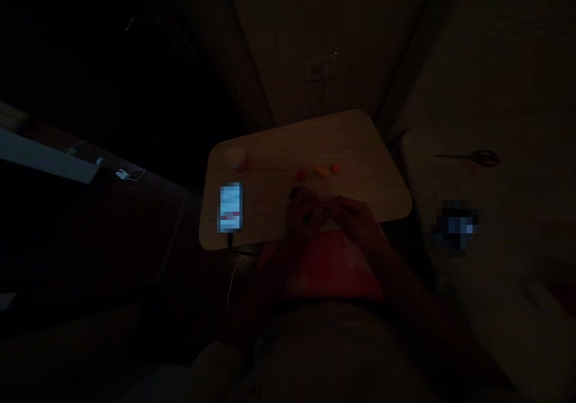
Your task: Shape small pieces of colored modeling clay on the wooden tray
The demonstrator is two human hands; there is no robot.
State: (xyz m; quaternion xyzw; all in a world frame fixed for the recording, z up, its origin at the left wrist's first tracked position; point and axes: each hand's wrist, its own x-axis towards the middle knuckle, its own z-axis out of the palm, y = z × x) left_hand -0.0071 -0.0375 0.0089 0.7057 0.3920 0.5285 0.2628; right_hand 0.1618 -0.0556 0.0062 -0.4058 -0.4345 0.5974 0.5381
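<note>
Both hands meet over the front edge of a small wooden table [270,145]. My left hand [302,216] has its fingers bent and closed, with a small dark patch by its fingertips. My right hand [355,216] is closed in a pinch, its fingertips against those of the left. Whatever lies between them is lost in the gloom. Just beyond the hands sit a red lump [301,176], an orange piece [321,170] and a reddish-orange lump [336,168]; their kind is too dark to tell.
A pale-topped container [236,158] stands at the table's left, behind a lit phone [230,206] with a cable. Scissors [483,158] and a blurred dark object [456,228] lie on the pale surface at right. A wall socket [320,68] holds a plug.
</note>
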